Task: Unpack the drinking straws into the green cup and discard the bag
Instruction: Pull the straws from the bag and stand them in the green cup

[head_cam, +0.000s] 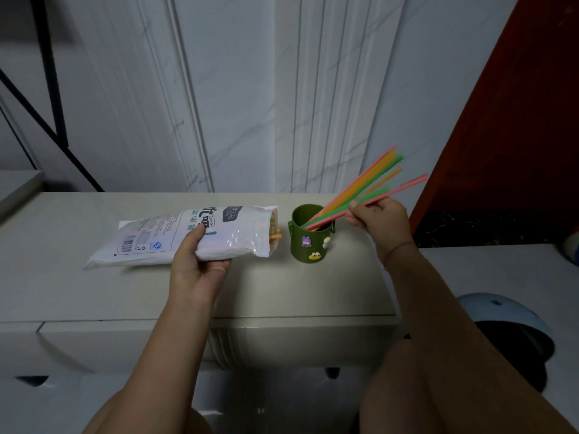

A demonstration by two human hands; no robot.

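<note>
A white plastic bag (150, 238) of drinking straws lies on its side on the pale counter (282, 286), its open mouth facing right with coloured straw ends (273, 229) poking out. My left hand (200, 261) grips the bag near its middle. Right of the bag stands the green cup (308, 245), decorated with small cartoon charms. My right hand (380, 222) pinches a bunch of pink, orange and green straws (369, 183). Their lower ends sit inside the cup and their tops lean up to the right.
A white marbled wall panel rises behind the counter. A dark red panel (513, 120) stands at the right, a black metal frame (47, 89) at the left. A pale blue round bin (507, 321) with a dark opening sits low right, beside my knee.
</note>
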